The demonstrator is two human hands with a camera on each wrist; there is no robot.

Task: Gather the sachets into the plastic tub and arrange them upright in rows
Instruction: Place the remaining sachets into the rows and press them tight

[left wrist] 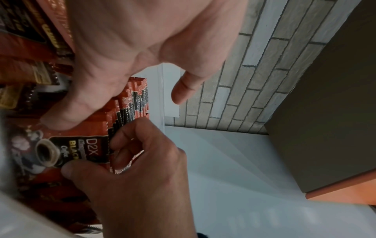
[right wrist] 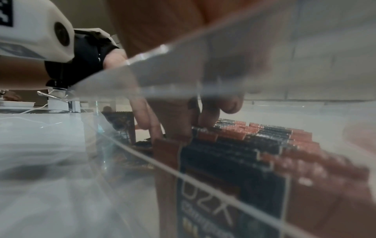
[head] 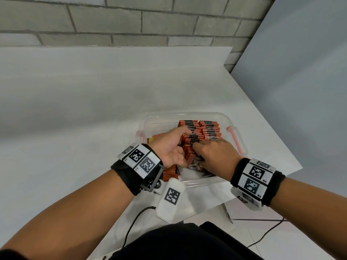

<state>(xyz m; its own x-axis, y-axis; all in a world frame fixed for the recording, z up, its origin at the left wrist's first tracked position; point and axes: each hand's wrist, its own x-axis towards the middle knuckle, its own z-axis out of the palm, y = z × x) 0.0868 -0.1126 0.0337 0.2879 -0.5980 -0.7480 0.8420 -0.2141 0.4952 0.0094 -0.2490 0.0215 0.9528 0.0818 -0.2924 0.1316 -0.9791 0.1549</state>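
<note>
Both hands inside tub (head: 223,115), left hand (head: 170,147) and right hand (head: 216,154) pinching upright sachets (head: 201,131).

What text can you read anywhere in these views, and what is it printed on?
"D2X", "BLACK", "Coffee": front sachet in the plastic tub, pinched by the right hand.
"D2X", blurred through the tub wall: the same front sachet, right wrist view.
"R4", "R3": right wristband tags.
Small print on the sachets lying flat under the left hand: unreadable.
</note>
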